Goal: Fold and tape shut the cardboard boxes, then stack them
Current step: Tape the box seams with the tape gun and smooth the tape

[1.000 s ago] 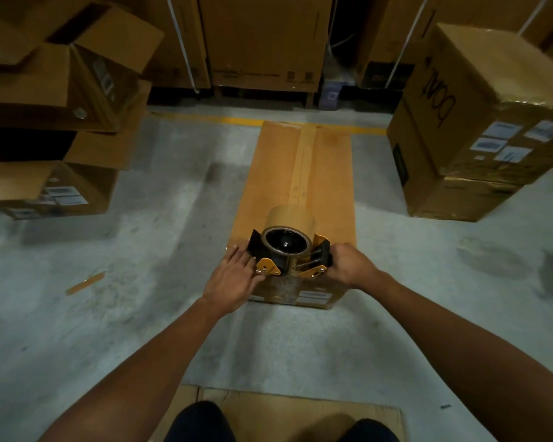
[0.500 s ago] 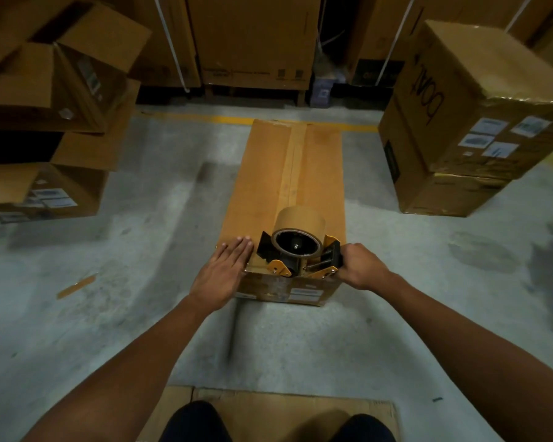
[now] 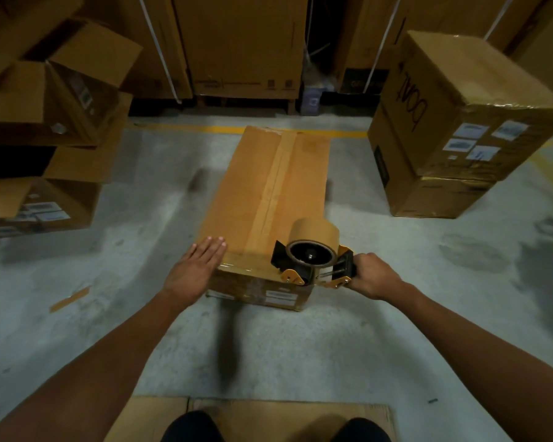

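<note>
Floor: grey, stained concrete floor [image 3: 300, 346] with a yellow painted line [image 3: 205, 128] across the far side; a flat cardboard sheet [image 3: 268, 416] lies at the person's feet.
Surroundings: open-flapped brown cartons [image 3: 51, 100] piled at left; two stacked, sealed cartons with white labels [image 3: 454, 129] at right; tall cartons along the back.
Box: long brown cardboard box [image 3: 268, 199] lying mid-floor, flaps closed, a tape strip running down its centre seam.
Left hand [image 3: 193, 270]: open, fingers straight, palm flat on the box's near left corner.
Right hand [image 3: 372, 277]: fist closed round the handle of the black-and-orange tape dispenser with its brown roll [image 3: 312, 253], resting at the box's near right edge.
</note>
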Demonstrator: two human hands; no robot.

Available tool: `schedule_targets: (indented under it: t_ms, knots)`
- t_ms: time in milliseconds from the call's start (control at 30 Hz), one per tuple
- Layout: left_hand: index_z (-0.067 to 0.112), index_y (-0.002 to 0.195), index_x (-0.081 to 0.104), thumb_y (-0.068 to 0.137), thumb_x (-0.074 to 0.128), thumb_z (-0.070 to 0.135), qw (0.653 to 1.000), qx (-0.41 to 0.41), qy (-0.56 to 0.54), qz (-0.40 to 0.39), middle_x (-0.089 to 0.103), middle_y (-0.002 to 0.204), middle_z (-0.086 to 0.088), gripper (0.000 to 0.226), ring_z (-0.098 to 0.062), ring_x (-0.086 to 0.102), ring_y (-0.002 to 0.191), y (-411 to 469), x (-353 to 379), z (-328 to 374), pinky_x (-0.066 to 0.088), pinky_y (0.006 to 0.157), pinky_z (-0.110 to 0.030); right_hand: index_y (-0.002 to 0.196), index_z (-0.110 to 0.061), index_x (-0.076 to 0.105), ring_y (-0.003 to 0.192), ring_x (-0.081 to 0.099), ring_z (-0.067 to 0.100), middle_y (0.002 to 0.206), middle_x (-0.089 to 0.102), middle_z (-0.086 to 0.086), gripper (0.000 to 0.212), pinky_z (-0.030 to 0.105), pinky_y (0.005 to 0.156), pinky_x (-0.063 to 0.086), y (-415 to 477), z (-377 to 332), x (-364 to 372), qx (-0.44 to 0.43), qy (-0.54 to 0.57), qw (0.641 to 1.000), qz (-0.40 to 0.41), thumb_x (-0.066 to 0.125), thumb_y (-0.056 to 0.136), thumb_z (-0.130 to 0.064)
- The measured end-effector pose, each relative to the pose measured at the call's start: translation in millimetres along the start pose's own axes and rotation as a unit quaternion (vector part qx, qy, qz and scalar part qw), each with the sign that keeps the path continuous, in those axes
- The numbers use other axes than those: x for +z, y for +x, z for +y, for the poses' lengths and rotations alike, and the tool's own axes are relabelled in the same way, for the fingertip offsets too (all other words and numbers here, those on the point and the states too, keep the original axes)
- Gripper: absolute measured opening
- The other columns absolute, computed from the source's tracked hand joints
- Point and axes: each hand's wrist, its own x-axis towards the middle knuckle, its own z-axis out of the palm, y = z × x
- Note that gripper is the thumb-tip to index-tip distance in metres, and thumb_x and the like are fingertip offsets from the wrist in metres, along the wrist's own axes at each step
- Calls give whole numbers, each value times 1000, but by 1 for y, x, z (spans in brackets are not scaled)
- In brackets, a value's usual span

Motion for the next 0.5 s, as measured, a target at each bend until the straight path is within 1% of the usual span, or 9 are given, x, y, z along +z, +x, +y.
schedule_targets:
  t_ms: [67,133,200,267,300,367,433,500]
  knots:
    - [12,156,-4,87,48,-2,1000,-18,-1,-10,-1,165,-6,87,-26,4,153,-2,-1,10,4,120,-40,68,-33,48,67,58,18,67,55,-7,30,26,52,35,1,-3,-1,1,-13,1000,-2,71,85,-43]
    - [7,155,-7,91,43,7,1000,-23,0,-18,-4,165,-12,81,-27,-1,154,-2,-2,21,1,121,-42,68,-33,48,66,58,18,67,55,-6,29,26,52,36,1,-5,-4,-2,-30,1000,-1,70,86,-41]
    - [7,153,-13,96,33,13,999,8,9,-38,-12,164,-13,74,-27,-9,153,2,-9,35,-2,122,-43,69,-31,50,68,60,19,69,57,-5,27,28,55,42,2,-4,-4,-2,-39,999,2,68,86,-41]
    - [9,152,-18,103,24,24,996,65,18,-54,-21,161,-12,67,-27,-17,150,11,-14,57,-8,122,-42,74,-28,54,68,62,20,70,59,-4,23,30,57,47,1,-1,-1,-2,-36,999,7,68,85,-42]
    - [9,153,-18,104,23,32,994,94,16,-57,-23,160,-12,67,-27,-19,150,16,-14,70,-8,122,-42,76,-27,56,68,62,19,71,60,-4,22,31,58,49,1,-1,0,-2,-35,999,8,68,85,-42]
    - [9,157,-9,102,22,44,990,132,9,-45,-16,160,-10,72,-26,-15,151,24,-11,91,-2,124,-43,80,-26,58,70,63,19,76,63,-2,20,36,63,54,0,1,3,-2,-33,999,11,69,85,-42]
    - [9,159,2,98,17,49,991,129,2,-39,-7,162,-9,74,-26,-8,152,26,-6,99,4,125,-44,82,-25,59,72,63,19,78,64,-1,19,36,66,56,0,4,2,-2,-34,999,11,69,85,-42]
    - [10,159,5,96,14,48,992,122,3,-39,-3,164,-8,74,-25,-7,152,26,-4,96,3,124,-43,82,-25,59,72,62,19,76,62,-2,19,32,63,51,-2,7,2,-5,-30,999,11,69,86,-40]
